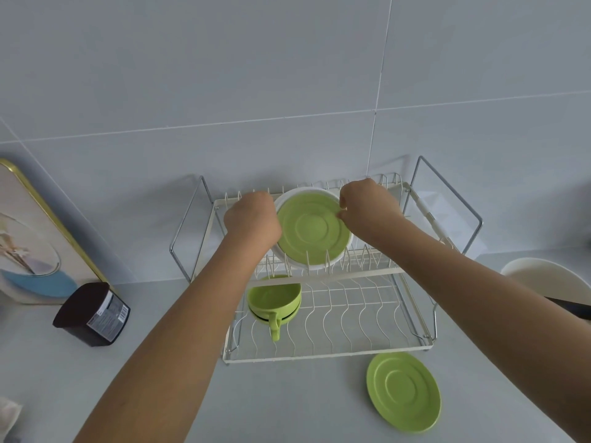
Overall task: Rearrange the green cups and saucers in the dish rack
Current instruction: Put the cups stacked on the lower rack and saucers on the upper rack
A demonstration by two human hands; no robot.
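Observation:
A green saucer (311,230) stands upright in the upper tier of the white wire dish rack (326,354), leaning on a white plate (289,254) behind it. My left hand (251,219) grips the saucer's left edge. My right hand (367,204) pinches its right edge. On the lower tier sit stacked green cups (275,298), handle toward me. A second green saucer (403,391) lies flat on the counter in front of the rack's right corner.
A dark jar (92,314) with a label lies on the counter to the left. A gold-framed picture (32,238) leans on the tiled wall. A white bowl (550,282) sits at the right edge. A chrome frame (447,199) surrounds the rack.

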